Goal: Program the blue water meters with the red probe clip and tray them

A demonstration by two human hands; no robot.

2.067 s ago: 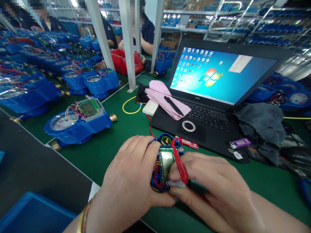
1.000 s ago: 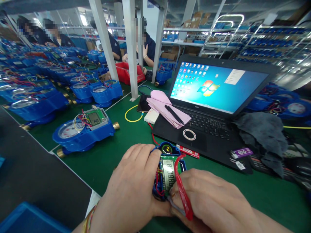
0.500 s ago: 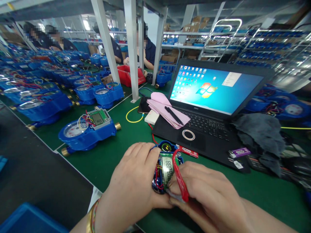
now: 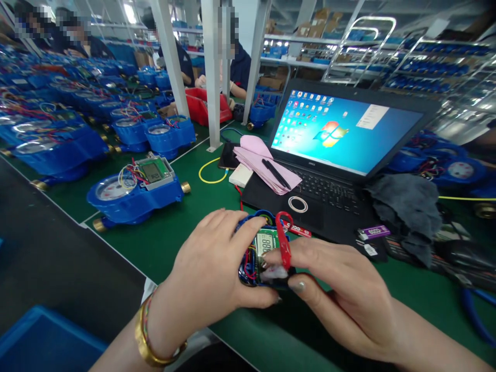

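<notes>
My left hand [image 4: 217, 258] is closed around a small blue-cased meter module [image 4: 248, 276] with a green circuit board, thin coloured wires and an LCD showing digits [image 4: 264, 243]. Over its right side loops a red strip [image 4: 284, 243], and a clear plastic piece [image 4: 275, 273] lies at the board's lower edge. My right hand [image 4: 341, 289] has its index fingertip on the lower part of the display, behind the strip. Its thumb stands apart, by the module's lower right corner. A blue water meter [image 4: 135, 194] with brass ends sits to the left of my hands.
Behind my hands is an open laptop [image 4: 333, 201] bearing pink papers [image 4: 267, 165], pens and a ring. A grey cloth [image 4: 406, 212] and blue-handled pliers [image 4: 476, 315] lie at right. Many blue meters, a red bin [image 4: 207, 107] and several people are farther back. A blue crate [image 4: 46, 336] is lower left.
My right thumb has moved away from the index finger, out to the right of the module. The red strip now stands more upright. The view has shifted slightly.
</notes>
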